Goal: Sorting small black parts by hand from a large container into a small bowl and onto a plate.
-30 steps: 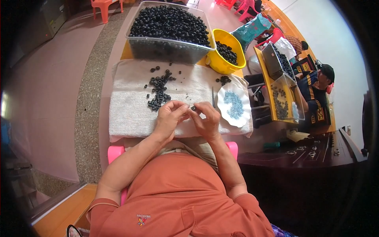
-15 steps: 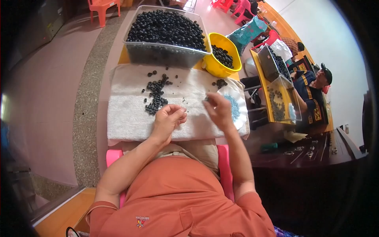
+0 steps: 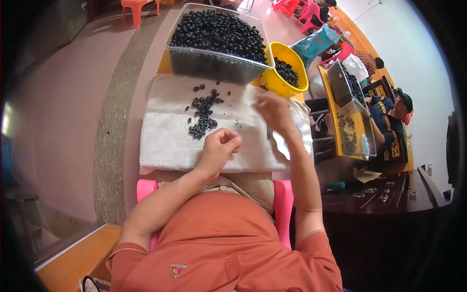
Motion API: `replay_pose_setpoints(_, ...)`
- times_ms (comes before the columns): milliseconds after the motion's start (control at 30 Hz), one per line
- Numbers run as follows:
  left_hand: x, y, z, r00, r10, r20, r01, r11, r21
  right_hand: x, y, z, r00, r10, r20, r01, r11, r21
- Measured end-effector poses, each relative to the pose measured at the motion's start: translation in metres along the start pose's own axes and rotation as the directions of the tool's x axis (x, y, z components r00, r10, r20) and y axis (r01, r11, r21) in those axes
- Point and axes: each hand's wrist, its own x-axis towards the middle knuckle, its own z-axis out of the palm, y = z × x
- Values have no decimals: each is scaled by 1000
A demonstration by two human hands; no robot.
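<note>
My left hand is over the near part of a white towel. Its thumb and fingertips are pinched together, and whatever may be between them is too small to make out. Just beyond it lies a loose heap of small black ring-shaped pieces, with a few single ones scattered around. My right hand is at the towel's right side, just short of a yellow tub; motion smears its fingers. Beneath my right wrist is a white plate, mostly covered by the arm.
A large clear bin full of black pieces stands at the towel's far edge, left of the tub. On the right, another person sits at a table with a second black-filled bin and a clear box. Metal tools lie on a dark surface.
The view has shifted, moving the scene rightward. My right hand has moved farther from me, toward the yellow tub. My left hand keeps its pinch near the heap.
</note>
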Motion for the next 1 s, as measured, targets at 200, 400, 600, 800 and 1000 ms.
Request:
replay_pose_setpoints(200,-2,-5,7,992,100,73,-111,980,163,-2,-20,44,980,-26,195,58,986,-159)
replay_pose_setpoints(400,-1,-7,3,992,98,80,-109,982,152,16,-29,59,984,-21,178,70,960,-271)
replay_pose_setpoints(600,-1,-5,3,995,73,64,-82,986,147,24,-25,75,986,-20,164,64,960,-271)
replay_pose_setpoints(800,-1,-4,4,995,76,58,-82,991,107,27,-24,87,989,-37,141,72,964,-257)
replay_pose_setpoints(1000,-3,2,6,999,33,22,-34,998,57,13,-22,81,994,-54,98,67,989,-135)
